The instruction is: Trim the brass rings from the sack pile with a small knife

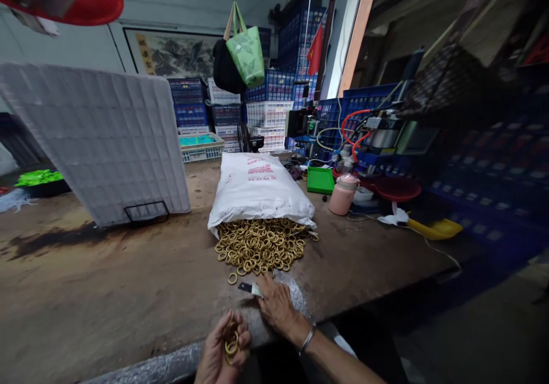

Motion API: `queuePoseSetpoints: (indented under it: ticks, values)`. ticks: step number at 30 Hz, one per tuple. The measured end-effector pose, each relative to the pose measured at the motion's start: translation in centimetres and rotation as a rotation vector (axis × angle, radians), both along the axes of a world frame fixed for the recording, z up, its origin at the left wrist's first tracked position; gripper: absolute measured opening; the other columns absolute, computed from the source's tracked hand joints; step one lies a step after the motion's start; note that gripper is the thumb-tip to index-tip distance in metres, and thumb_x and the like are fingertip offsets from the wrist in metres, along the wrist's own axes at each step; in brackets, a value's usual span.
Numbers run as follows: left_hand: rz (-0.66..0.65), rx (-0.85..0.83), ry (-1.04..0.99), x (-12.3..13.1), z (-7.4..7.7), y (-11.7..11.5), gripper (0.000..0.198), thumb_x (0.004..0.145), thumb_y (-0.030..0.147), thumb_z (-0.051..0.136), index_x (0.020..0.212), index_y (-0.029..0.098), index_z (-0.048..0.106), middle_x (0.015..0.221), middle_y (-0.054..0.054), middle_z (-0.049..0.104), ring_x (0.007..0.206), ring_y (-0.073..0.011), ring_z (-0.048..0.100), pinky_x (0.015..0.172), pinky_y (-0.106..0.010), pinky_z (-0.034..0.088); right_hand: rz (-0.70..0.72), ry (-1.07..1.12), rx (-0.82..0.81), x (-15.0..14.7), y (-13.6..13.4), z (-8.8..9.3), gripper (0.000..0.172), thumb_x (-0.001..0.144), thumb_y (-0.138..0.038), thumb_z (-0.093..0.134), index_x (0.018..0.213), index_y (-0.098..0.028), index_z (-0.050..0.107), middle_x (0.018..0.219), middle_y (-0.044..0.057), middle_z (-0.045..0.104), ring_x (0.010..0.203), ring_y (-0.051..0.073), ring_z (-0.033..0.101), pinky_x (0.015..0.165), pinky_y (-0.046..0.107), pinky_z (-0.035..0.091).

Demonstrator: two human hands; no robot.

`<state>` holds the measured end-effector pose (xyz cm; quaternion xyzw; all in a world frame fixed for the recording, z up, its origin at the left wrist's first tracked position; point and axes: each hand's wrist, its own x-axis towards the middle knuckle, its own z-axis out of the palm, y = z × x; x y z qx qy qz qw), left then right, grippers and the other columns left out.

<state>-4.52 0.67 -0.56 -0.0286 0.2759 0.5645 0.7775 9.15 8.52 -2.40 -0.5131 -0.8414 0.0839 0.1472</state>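
My left hand (223, 347) is curled around several gold-coloured rings (232, 345), low at the table's near edge. A little further forward, my right hand (277, 304), with a metal bangle on its wrist, grips a small flat-bladed tool (249, 288) whose dark tip points left. The fingertips of this hand reach the near edge of a heap of similar gold-coloured rings (261, 246). The heap spills from the mouth of a white woven sack (261, 192) with red print, lying on its side. One loose ring (232, 278) lies just left of the tool.
A grey-white ribbed panel (107, 143) stands on the table (128, 292) at left, by a black wire stand (146, 211). On the right are a green tray (320, 180), a pink flask (343, 194), a yellow scoop (434, 229) and a machine with orange hoses (380, 132).
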Motion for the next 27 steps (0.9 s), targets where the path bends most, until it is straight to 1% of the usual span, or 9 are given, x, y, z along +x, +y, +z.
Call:
queuePoseSetpoints:
  ticks: [4,8,12,14,16,18,20,24,27]
  values:
    - [0.037,-0.107,0.075,-0.5,-0.6,0.0,0.016,0.058,0.01,0.071,0.067,0.011,0.058,0.059,-0.002,0.058,0.051,-0.0115,0.058,0.033,-0.012,0.024,0.003,-0.005,0.013,0.7,-0.4,-0.2,0.031,0.078,-0.016,0.045,0.108,-0.021,0.049,0.11,0.008,0.053,0.088,0.02,0.053,0.072,0.03,0.037]
    - [0.096,-0.101,0.139,-0.7,-0.8,0.1,0.02,0.059,0.001,0.068,0.075,0.01,0.06,0.067,-0.006,0.063,0.058,-0.0153,0.062,0.034,-0.012,0.028,0.016,-0.023,0.076,1.5,-0.8,-1.4,0.039,0.077,-0.02,0.048,0.115,-0.022,0.045,0.12,0.01,0.048,0.097,0.022,0.05,0.077,0.032,0.038]
    - [0.116,-0.066,0.069,-0.6,-0.4,0.4,0.01,0.066,0.006,0.065,0.072,0.009,0.058,0.057,-0.001,0.055,0.045,-0.0076,0.053,0.031,-0.011,0.025,0.004,-0.023,0.069,1.8,-0.9,-1.4,0.033,0.077,-0.016,0.045,0.11,-0.022,0.048,0.107,0.008,0.053,0.092,0.02,0.051,0.074,0.03,0.038]
    - [0.122,-0.046,0.019,-0.5,-0.1,0.4,0.007,0.072,0.011,0.062,0.068,0.009,0.055,0.048,0.005,0.044,0.035,-0.0028,0.04,0.029,-0.01,0.02,0.021,0.019,0.036,1.9,-0.5,-0.7,0.028,0.077,-0.015,0.045,0.104,-0.021,0.05,0.099,0.006,0.055,0.088,0.018,0.051,0.072,0.027,0.037]
    - [0.121,-0.039,-0.005,-0.4,0.2,0.5,0.013,0.076,0.016,0.058,0.065,0.011,0.052,0.044,0.009,0.033,0.03,-0.0008,0.03,0.028,-0.01,0.017,0.013,0.136,0.008,2.2,0.0,0.1,0.02,0.078,-0.013,0.043,0.094,-0.02,0.052,0.091,0.004,0.056,0.084,0.016,0.051,0.07,0.025,0.036]
    - [0.119,-0.027,0.001,-0.3,0.3,0.5,0.015,0.078,0.018,0.056,0.065,0.012,0.049,0.044,0.01,0.028,0.03,-0.0008,0.027,0.028,-0.01,0.016,-0.101,0.251,-0.019,2.9,0.7,0.5,0.015,0.08,-0.015,0.038,0.082,-0.018,0.052,0.08,0.003,0.056,0.073,0.014,0.05,0.064,0.023,0.035]
    - [0.117,-0.014,0.029,-0.3,0.4,0.5,0.015,0.078,0.019,0.055,0.067,0.013,0.049,0.045,0.01,0.028,0.03,-0.0012,0.028,0.028,-0.01,0.016,-0.174,0.299,-0.061,3.7,1.3,0.5,0.015,0.081,-0.018,0.038,0.076,-0.018,0.052,0.071,0.002,0.055,0.064,0.013,0.048,0.057,0.022,0.033]
    - [0.1,0.018,0.096,0.0,0.3,0.6,0.012,0.077,0.02,0.057,0.071,0.013,0.049,0.047,0.009,0.03,0.032,-0.0016,0.03,0.029,-0.011,0.016,-0.153,0.277,-0.093,4.8,1.3,0.5,0.017,0.08,-0.018,0.037,0.071,-0.018,0.051,0.064,0.0,0.054,0.058,0.012,0.046,0.054,0.021,0.029]
    - [0.081,0.013,0.15,0.1,0.3,0.7,0.014,0.076,0.022,0.058,0.071,0.012,0.049,0.048,0.009,0.033,0.032,-0.0015,0.03,0.03,-0.011,0.017,-0.105,0.185,-0.076,4.2,0.7,0.9,0.012,0.08,-0.022,0.043,0.076,-0.018,0.053,0.075,0.002,0.058,0.068,0.013,0.05,0.058,0.022,0.03]
